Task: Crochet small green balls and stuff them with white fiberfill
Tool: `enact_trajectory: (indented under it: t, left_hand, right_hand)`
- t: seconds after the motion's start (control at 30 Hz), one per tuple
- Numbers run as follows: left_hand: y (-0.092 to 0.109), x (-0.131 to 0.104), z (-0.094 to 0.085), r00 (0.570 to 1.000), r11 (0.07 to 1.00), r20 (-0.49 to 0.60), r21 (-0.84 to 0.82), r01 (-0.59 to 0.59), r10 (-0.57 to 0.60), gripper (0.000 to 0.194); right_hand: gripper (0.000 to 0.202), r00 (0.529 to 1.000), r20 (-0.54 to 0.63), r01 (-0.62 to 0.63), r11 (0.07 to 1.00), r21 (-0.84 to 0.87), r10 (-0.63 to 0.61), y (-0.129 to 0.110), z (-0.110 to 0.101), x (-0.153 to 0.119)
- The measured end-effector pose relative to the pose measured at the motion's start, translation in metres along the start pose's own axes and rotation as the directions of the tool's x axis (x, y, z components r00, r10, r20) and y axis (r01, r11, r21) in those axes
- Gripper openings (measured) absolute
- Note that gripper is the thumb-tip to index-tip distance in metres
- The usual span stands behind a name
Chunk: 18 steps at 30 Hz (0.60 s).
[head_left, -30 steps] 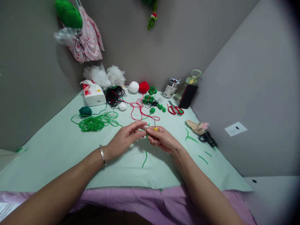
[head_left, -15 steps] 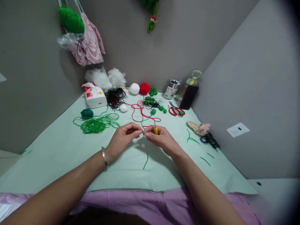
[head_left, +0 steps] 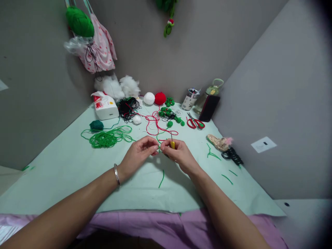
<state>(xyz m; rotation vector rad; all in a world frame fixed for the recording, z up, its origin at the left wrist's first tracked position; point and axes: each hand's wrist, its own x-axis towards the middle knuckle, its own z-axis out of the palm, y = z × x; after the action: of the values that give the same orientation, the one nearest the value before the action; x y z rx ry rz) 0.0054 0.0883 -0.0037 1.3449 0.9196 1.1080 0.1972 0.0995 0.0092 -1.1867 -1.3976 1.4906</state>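
Observation:
Thumb and fingertips of my left hand [head_left: 141, 152] pinch a thin green yarn [head_left: 159, 148] above the middle of the table. My right hand [head_left: 178, 154] is closed close beside it, its fingertips at the same yarn. Tucked in the right hand is a crochet hook with a yellow grip [head_left: 172, 144], its thin metal shaft pointing up. The small part between the fingertips is mostly hidden. A cut piece of green yarn [head_left: 162, 178] lies on the table below the hands. Beyond them are loose red yarn strands [head_left: 155, 124] and a small green ball [head_left: 169, 124].
Left lie a tangled green yarn heap [head_left: 105, 138], a teal yarn ball [head_left: 96, 125] and a tissue pack [head_left: 105, 108]. At the back sit white and red yarn balls [head_left: 160, 98]. Scissors [head_left: 195, 123], a phone [head_left: 209, 108], a bottle [head_left: 201, 102] and a black claw clip [head_left: 233, 155] are right.
My fingertips have shifted slightly, with a small gap now showing the green yarn between the two hands. The other things lie as before.

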Motion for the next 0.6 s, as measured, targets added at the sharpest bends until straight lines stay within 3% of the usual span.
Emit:
enact_trajectory:
  t: [0.4, 0.6]
  left_hand:
    - [-0.0052, -0.0033, 0.0033, 0.992, 0.984, -0.018, 0.131, -0.120, 0.123, 0.004]
    - [0.0020, -0.0032, -0.0020, 0.991, 0.992, -0.110, 0.107, -0.062, 0.073, 0.009]
  right_hand:
    - [0.016, 0.996, 0.040, -0.084, 0.995, 0.060, 0.081, -0.0063, 0.0063, 0.0010]
    - [0.015, 0.990, 0.068, -0.134, 0.983, 0.126, 0.126, -0.0067, 0.0027, 0.0016]
